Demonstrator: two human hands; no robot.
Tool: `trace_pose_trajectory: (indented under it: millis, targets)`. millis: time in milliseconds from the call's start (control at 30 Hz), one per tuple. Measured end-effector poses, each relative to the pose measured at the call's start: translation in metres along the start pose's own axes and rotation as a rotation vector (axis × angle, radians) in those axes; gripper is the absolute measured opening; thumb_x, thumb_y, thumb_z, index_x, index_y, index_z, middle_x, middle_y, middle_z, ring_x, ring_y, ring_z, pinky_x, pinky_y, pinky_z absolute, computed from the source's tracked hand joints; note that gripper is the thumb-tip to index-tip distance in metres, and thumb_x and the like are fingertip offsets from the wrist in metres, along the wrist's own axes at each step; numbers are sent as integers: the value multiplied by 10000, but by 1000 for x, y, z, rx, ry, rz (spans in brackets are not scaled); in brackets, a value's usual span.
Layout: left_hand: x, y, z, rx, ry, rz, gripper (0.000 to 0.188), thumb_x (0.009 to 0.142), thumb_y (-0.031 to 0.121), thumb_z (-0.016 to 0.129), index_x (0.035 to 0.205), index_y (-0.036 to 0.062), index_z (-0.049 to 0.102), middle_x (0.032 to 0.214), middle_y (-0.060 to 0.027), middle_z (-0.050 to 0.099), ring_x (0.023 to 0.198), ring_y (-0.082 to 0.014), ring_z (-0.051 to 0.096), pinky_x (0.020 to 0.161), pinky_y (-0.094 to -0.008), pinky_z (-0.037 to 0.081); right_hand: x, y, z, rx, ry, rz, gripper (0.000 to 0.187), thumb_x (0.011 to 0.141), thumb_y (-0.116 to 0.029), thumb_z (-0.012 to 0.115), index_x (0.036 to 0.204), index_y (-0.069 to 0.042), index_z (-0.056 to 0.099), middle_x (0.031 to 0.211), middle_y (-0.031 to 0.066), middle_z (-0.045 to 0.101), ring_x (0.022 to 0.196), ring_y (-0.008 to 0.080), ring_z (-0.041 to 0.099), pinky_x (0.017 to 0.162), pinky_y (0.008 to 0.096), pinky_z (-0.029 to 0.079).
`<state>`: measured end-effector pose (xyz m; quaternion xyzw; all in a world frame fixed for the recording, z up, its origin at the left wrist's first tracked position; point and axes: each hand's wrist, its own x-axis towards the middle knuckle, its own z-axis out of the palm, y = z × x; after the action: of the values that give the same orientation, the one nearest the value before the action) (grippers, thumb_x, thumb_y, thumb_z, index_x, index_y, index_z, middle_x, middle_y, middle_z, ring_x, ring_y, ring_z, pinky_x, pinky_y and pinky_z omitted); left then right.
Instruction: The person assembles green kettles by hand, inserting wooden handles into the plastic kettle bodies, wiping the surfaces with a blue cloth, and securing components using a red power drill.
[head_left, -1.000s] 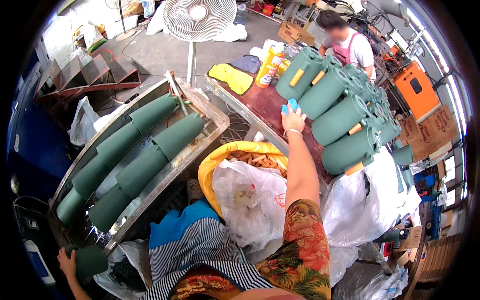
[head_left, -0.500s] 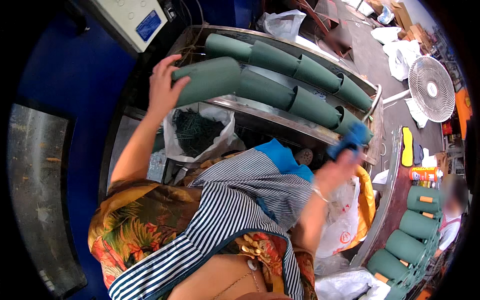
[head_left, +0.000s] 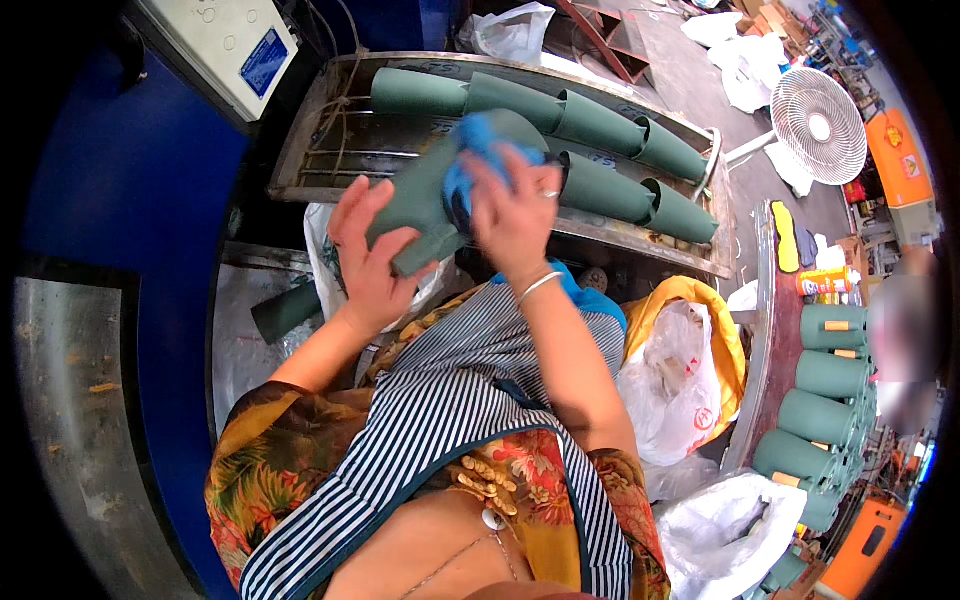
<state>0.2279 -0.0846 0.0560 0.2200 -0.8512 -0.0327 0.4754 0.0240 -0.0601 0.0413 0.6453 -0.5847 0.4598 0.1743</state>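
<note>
My left hand (head_left: 372,250) grips the near end of a green, hollow tube-like piece (head_left: 412,190), thumb and fingers spread around it. The piece is tilted above the near edge of a metal-framed tray (head_left: 640,252). In my right hand (head_left: 515,215) is a bunched blue cloth (head_left: 476,140), pressed against the side of this piece and blurred by motion. Behind my hands, similar green pieces lie nested end to end in two rows, a far row (head_left: 520,103) and a near row (head_left: 610,190). My right hand and the cloth partly hide the near row.
Below the tray stand a white bag (head_left: 318,225) and a loose green piece (head_left: 287,312). A yellow sack (head_left: 725,320) with a plastic bag is at my right. Beyond it, a bench (head_left: 762,340) carries several stacked green pieces (head_left: 815,415). A white fan (head_left: 818,125) stands far right.
My right hand has brought the blue cloth leftward from the tray's right end onto the green piece. My left hand has moved right and nearer with that piece, away from the near row.
</note>
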Motion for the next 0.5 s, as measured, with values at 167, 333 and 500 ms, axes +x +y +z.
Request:
trace_pose_trajectory:
  millis: [167, 333, 500]
  targets:
    - [-7, 6, 18, 165, 118, 47, 366, 794, 365, 737, 972, 75, 601, 1409, -176, 388, 1301, -430, 352, 1048, -530, 290, -5, -19, 9, 237, 151, 495, 429, 889, -113, 557, 1317, -87, 555, 1365, 265, 358, 1177, 414, 450, 984, 448, 382]
    - [9, 7, 29, -241, 195, -185, 376, 878, 381, 654, 1008, 48, 537, 1355, -165, 461, 1278, -385, 407, 1052, -501, 311, -43, -74, 2, 151, 127, 269, 524, 882, -38, 484, 1402, -9, 426, 1407, 250, 330, 1290, 391, 373, 1093, 391, 277]
    - [2, 34, 26, -1250, 224, -817, 325, 986, 361, 509, 1011, 39, 476, 1355, -131, 483, 1257, -265, 459, 1062, -406, 331, 24, 24, -26, 1411, 585, 1173, 535, 1006, -398, 370, 1363, -5, 440, 1358, 154, 506, 1190, 272, 526, 1020, 394, 415]
